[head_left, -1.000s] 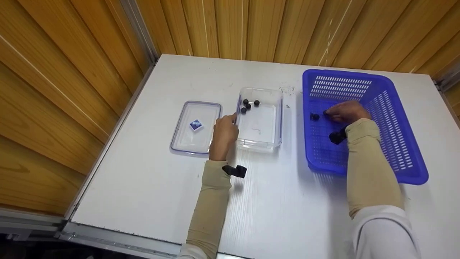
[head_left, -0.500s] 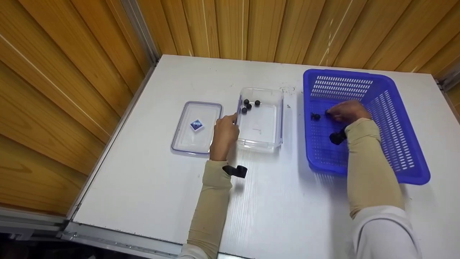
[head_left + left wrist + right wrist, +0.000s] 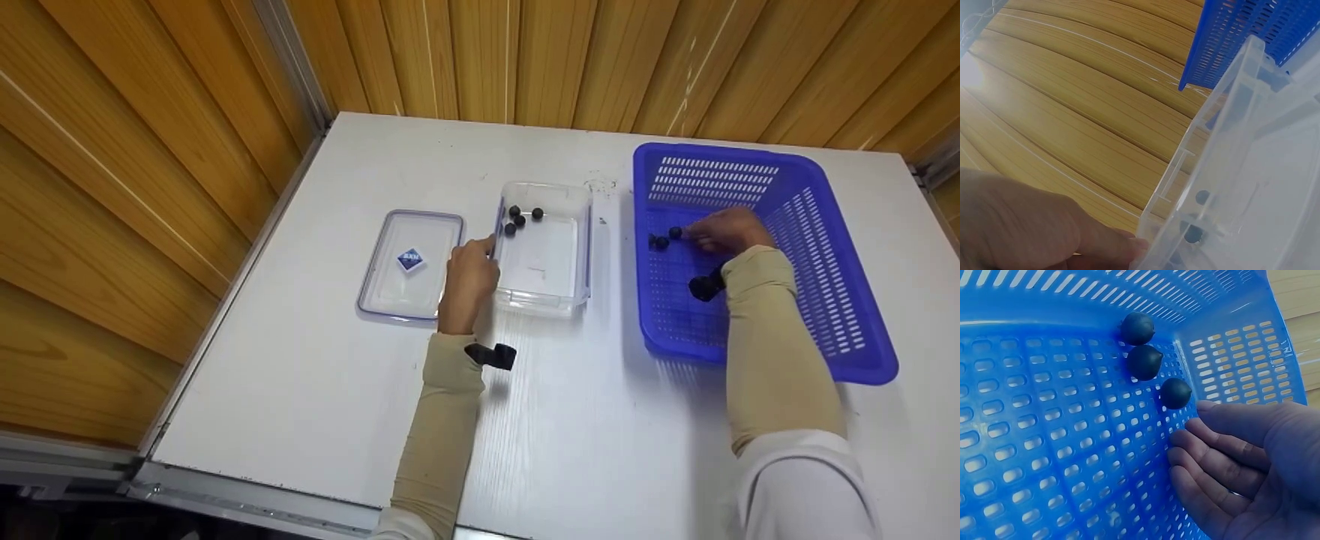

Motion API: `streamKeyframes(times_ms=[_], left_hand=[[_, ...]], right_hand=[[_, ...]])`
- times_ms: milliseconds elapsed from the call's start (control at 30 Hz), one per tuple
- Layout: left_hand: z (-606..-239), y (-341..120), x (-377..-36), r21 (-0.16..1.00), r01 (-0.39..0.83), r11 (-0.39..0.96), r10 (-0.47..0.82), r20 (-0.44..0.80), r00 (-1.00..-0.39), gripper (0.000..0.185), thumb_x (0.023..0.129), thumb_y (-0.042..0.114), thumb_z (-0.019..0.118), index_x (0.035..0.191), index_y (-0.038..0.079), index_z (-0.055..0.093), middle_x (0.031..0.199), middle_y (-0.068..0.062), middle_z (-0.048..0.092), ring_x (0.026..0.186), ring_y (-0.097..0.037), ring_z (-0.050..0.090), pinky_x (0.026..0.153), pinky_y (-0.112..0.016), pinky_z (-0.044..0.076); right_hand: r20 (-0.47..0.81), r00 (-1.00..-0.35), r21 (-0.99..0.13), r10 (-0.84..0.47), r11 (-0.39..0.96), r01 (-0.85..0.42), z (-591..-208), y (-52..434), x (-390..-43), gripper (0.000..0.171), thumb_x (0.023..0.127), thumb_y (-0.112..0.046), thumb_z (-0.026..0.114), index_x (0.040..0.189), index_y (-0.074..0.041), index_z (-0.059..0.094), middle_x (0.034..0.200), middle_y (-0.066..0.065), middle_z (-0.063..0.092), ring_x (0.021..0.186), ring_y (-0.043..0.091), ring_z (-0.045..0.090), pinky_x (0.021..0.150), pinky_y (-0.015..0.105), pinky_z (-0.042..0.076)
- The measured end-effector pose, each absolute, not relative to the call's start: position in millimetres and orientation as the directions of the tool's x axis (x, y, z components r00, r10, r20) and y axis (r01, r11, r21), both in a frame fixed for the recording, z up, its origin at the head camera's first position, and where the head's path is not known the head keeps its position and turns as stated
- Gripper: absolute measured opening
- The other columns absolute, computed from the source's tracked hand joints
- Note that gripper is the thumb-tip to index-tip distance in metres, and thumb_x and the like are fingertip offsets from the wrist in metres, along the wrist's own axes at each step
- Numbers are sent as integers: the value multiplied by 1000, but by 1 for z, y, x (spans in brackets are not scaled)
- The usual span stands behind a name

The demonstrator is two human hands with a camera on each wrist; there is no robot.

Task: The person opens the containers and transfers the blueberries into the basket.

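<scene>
My left hand point(image 3: 472, 274) holds the left side of a clear plastic food container point(image 3: 544, 262), fingertips at its rim in the left wrist view. Several small dark balls point(image 3: 520, 221) lie at the far left inside it. My right hand point(image 3: 727, 229) is inside the blue basket point(image 3: 641, 300), fingers bent and not wrapped round anything. Just ahead of its fingertips lies a dark ball point(image 3: 1175, 393) with a small pointed tip. Two more such balls, a nearer ball point(image 3: 1145, 363) and a farther ball point(image 3: 1138, 328), sit together by the basket wall.
Left of the container, a clear lid point(image 3: 382, 292) with a blue diamond label point(image 3: 410, 260) lies flat on the white table point(image 3: 300, 375). Wooden panels point(image 3: 555, 60) stand behind the table and along its left side. The basket has raised, slotted walls.
A ball that was under my right fingertips now sits slightly left of them, nearer the other two and fully visible. My left hand and the container stay in place.
</scene>
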State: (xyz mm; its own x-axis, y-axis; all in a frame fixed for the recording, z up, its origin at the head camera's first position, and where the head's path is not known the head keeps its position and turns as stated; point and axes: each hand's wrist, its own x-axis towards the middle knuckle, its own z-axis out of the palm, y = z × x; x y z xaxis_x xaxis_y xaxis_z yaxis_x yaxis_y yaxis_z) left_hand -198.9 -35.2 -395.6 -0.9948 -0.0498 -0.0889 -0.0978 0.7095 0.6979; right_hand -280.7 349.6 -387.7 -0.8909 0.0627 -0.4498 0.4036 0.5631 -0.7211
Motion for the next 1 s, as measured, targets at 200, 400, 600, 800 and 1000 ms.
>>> streamKeyframes(times_ms=[200, 400, 600, 800, 1000], left_hand=[[-395, -34, -200, 691, -94, 717, -47, -87, -995, 47, 91, 2, 49, 135, 14, 56, 131, -11, 60, 120, -34, 55, 97, -45, 46], [-394, -33, -200, 691, -94, 717, -46, -87, -995, 46, 91, 1, 49, 135, 14, 56, 130, -12, 61, 118, -35, 57, 94, -47, 47], [-394, -32, -200, 662, -53, 748, -28, -47, -998, 47, 89, 1, 49, 133, 14, 59, 125, -14, 64, 115, -37, 59, 92, -49, 48], [-396, -32, -200, 659, -55, 750, -30, -48, -998, 46, 90, 2, 50, 134, 13, 57, 127, -13, 63, 117, -37, 57, 95, -48, 46], [-395, -31, -201, 664, -68, 745, -32, -66, -997, 46, 91, 3, 50, 135, 14, 56, 129, -13, 62, 119, -37, 56, 96, -47, 46]], right_hand=[[-403, -915, -786, 21, 503, 358, -374, 343, -280, 9, 90, -11, 62, 88, -10, 71, 65, -11, 65, 65, 2, 62, 65, 20, 53], [-328, -945, -837, 23, 456, 302, -362, 335, -288, 14, 91, -12, 63, 81, -16, 71, 64, -14, 66, 64, 0, 63, 64, 16, 53], [-267, -964, -844, 12, 479, 240, -352, 324, -295, 30, 90, -19, 65, 113, 0, 66, 69, -15, 67, 68, -3, 64, 67, 14, 52], [-190, -982, -887, -19, 432, 163, -341, 303, -300, 37, 89, -19, 66, 116, 7, 62, 74, -12, 68, 71, -2, 65, 68, 13, 51], [-156, -987, -856, 25, 495, 148, -323, 270, -297, 42, 90, -25, 66, 122, 3, 61, 90, -8, 67, 82, 2, 63, 76, 16, 50]])
